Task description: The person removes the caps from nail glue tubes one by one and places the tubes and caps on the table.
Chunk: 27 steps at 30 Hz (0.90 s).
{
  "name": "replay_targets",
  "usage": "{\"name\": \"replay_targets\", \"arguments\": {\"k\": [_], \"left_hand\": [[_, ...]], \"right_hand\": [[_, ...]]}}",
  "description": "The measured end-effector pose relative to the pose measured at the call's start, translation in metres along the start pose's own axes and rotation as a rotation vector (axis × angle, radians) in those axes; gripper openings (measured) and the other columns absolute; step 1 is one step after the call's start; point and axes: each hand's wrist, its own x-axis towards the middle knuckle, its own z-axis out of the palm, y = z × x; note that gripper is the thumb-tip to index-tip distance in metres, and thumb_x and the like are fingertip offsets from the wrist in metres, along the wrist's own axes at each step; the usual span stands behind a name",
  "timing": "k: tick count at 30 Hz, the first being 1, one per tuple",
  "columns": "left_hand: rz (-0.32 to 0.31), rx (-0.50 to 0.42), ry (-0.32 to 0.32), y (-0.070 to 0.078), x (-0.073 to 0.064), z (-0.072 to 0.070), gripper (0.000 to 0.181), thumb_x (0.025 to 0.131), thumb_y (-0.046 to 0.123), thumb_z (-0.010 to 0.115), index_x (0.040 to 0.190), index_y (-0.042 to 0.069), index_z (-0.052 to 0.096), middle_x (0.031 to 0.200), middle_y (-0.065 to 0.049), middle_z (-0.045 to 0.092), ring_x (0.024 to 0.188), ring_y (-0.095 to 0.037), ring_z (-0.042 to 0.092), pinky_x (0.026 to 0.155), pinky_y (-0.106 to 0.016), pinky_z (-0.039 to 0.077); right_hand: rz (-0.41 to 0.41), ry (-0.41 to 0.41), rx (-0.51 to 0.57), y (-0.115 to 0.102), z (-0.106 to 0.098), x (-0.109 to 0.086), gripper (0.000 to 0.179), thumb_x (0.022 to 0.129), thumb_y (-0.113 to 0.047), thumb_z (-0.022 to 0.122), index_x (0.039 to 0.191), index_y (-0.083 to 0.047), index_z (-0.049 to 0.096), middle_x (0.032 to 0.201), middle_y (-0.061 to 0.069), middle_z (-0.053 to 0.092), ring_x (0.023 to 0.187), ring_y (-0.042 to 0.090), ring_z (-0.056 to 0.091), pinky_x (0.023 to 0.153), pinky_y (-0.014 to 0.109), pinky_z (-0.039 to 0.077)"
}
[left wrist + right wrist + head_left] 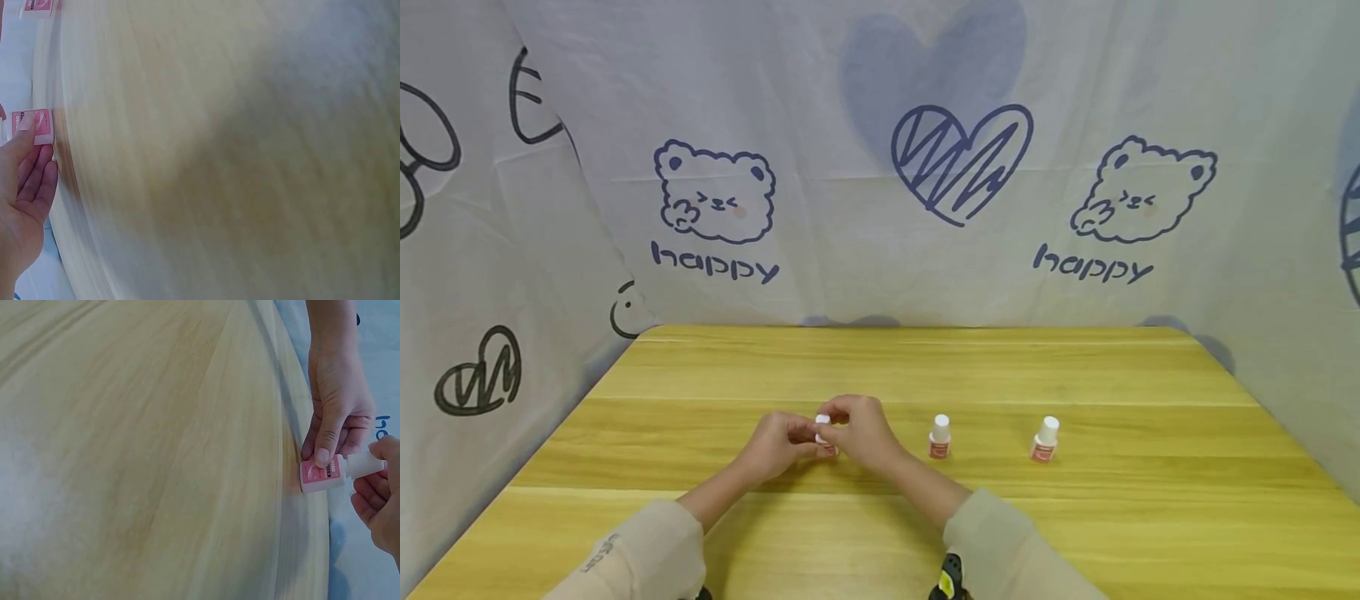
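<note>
A small white bottle (322,474) with a pink label and a white cap (364,464) stands on the table between both hands. My left hand (777,446) holds the bottle's body, its thumb lying over the label in the right wrist view. At the top, my right hand (862,435) pinches the cap between thumb and fingers. The cap sits on the bottle's neck; whether it is loose cannot be seen. In the left wrist view, the left hand (28,200) grips the label's side, and the right hand is almost wholly out of frame.
Two similar capped bottles stand upright to the right, a nearer one (939,437) and a farther one (1045,440). The wooden table (880,358) ends at a white cloth (850,242) printed with bears and hearts.
</note>
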Motion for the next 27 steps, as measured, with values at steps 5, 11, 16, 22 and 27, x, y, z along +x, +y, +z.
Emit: {"name": "replay_targets", "arguments": {"k": [5,11,16,22,27], "left_hand": [[0.014,-0.001,-0.003,0.0009,0.0003,0.0001,0.017,0.08,0.005,0.07,0.093,-0.005,0.071,0.085,-0.016,0.072,0.079,-0.023,0.07,0.067,-0.019,0.055],[0.012,-0.003,-0.007,0.0019,0.0002,-0.0003,0.017,0.08,0.004,0.069,0.094,-0.006,0.07,0.086,-0.016,0.072,0.08,-0.024,0.07,0.067,-0.02,0.055],[0.01,-0.019,-0.013,0.0011,-0.0003,-0.0005,0.014,0.081,0.002,0.068,0.093,-0.006,0.071,0.085,-0.017,0.072,0.078,-0.024,0.07,0.065,-0.02,0.055],[0.029,-0.028,-0.017,-0.0001,-0.0009,-0.0007,0.013,0.082,0.001,0.067,0.092,-0.005,0.071,0.085,-0.017,0.072,0.079,-0.024,0.071,0.068,-0.022,0.056],[0.031,-0.022,-0.017,-0.0003,-0.0007,-0.0007,0.014,0.081,0.001,0.067,0.093,-0.005,0.071,0.085,-0.016,0.072,0.079,-0.024,0.071,0.068,-0.022,0.056]], "right_hand": [[-0.006,-0.018,-0.007,-0.0006,-0.0013,0.0006,0.01,0.084,0.0,0.063,0.09,0.006,0.069,0.091,0.016,0.07,0.088,0.025,0.066,0.077,0.032,0.055],[-0.006,-0.043,0.013,-0.0011,-0.0025,0.001,0.014,0.085,0.001,0.061,0.094,0.009,0.068,0.097,0.019,0.069,0.091,0.028,0.064,0.08,0.042,0.054],[0.009,-0.025,0.031,0.0,-0.0017,0.0008,0.019,0.084,-0.003,0.065,0.098,0.01,0.067,0.099,0.019,0.069,0.091,0.029,0.064,0.08,0.041,0.054],[-0.006,0.082,-0.041,0.0036,0.0013,0.0008,0.019,0.077,-0.013,0.075,0.086,0.003,0.069,0.085,0.012,0.071,0.079,0.019,0.063,0.07,0.022,0.053],[-0.012,0.093,-0.05,0.004,0.0013,0.0006,0.015,0.076,-0.013,0.076,0.077,-0.001,0.068,0.076,0.009,0.069,0.07,0.012,0.059,0.062,0.015,0.047]]}}
